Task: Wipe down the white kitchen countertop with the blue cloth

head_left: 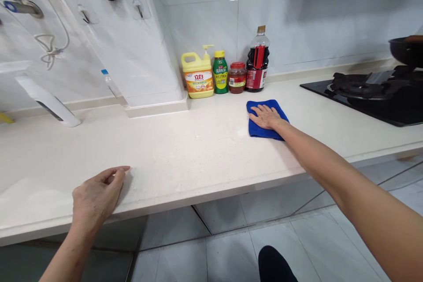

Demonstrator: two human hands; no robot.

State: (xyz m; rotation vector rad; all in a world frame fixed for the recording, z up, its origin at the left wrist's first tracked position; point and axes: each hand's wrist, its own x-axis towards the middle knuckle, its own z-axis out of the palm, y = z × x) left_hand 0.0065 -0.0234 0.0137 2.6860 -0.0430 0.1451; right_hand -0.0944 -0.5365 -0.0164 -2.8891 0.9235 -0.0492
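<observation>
My right hand [265, 116] lies flat on a folded blue cloth [264, 133], pressing it against the white countertop [198, 150]. Its fingers are spread over the cloth. Near the counter's front edge at the left, my left hand [97, 194] rests on the surface with its fingers curled in and the index finger and thumb close together. Nothing shows in it. Tiny specks or droplets lie on the counter between the two hands.
Against the wall stand a yellow detergent jug [198, 77], a green bottle [220, 72], a red-lidded jar [237, 78] and a dark sauce bottle [257, 64]. A black gas stove [370, 92] is at the right. A white faucet-like object [49, 97] is at the left.
</observation>
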